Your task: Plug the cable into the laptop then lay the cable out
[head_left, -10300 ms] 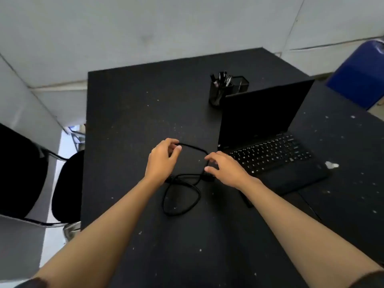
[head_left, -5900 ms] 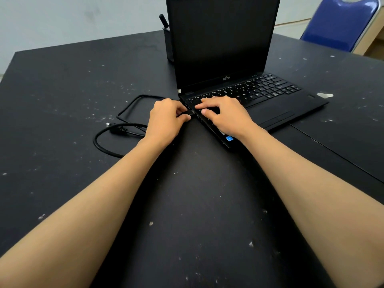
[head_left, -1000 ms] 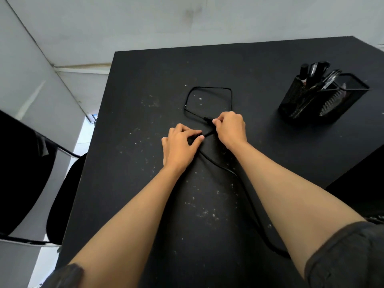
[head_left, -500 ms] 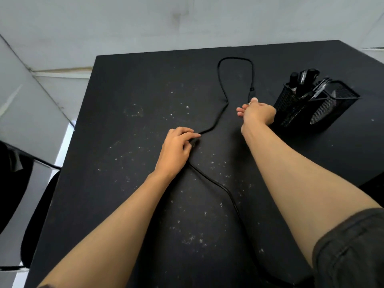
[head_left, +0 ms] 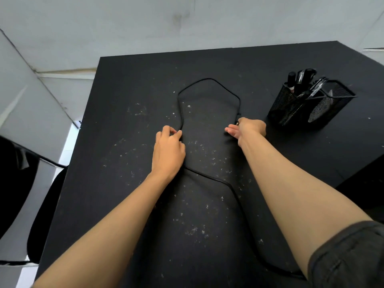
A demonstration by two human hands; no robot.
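A thin black cable lies on the black table in a long loop that bends at the far end. My left hand rests on the loop's left strand and pinches it at the fingertips. The loop's free end with its plug runs into my right hand, which grips it at the thumb while the other fingers point left. From under my left hand the cable runs back to the lower right and disappears beneath my right arm. A dark slab at the right edge could be the laptop.
A black mesh pen holder with several pens stands just right of my right hand. A black chair stands off the table's left edge. The table's far edge lies beyond the loop, with pale floor behind it.
My left hand has slid forward along the left strand. The loop has widened and shortened, and its bend lies nearer. My right hand still keeps the free end beside the pen holder.
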